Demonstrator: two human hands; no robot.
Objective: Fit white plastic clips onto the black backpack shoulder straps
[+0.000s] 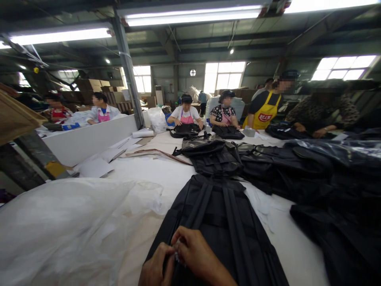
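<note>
A black backpack (218, 226) lies on the table in front of me, its two shoulder straps facing up. Over its lower left part, my left hand (157, 264) and my right hand (196, 252) meet with fingers closed. Between the fingertips shows a small white crumpled piece (177, 252), too small to name exactly. My right hand pinches it. The left fingertips press close beside it, and what they grip is hidden.
Clear plastic bags (68, 222) spread over the table's left side. More black bags (214, 155) are heaped beyond and to the right. Paper sheets (98, 167) lie by a low white partition (89, 139). Several people work across the table.
</note>
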